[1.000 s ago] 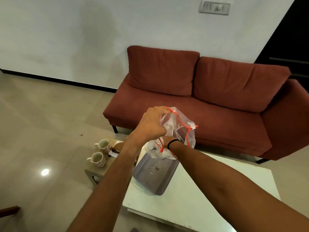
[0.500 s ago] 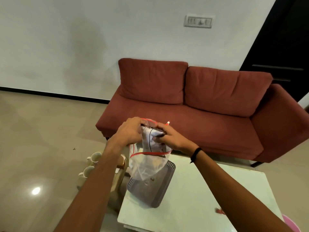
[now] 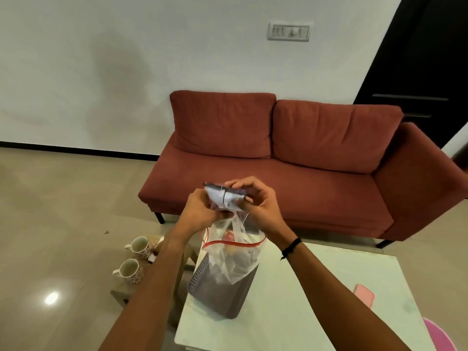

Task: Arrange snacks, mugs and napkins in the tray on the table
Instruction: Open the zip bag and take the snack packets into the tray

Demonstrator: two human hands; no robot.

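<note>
Inspector: Head view, centre frame. Status?

Me: My left hand (image 3: 200, 211) and right hand (image 3: 255, 206) pinch a snack packet (image 3: 224, 197) above the plastic bag (image 3: 231, 259). Unpacking step, I judge. Next: lower it into the tray (image 3: 217, 297) below.

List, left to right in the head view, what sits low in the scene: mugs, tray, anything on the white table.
Two mugs on the low stool → dark perforated tray under the clear bag → pink phone → pink round object at the edge.
</note>
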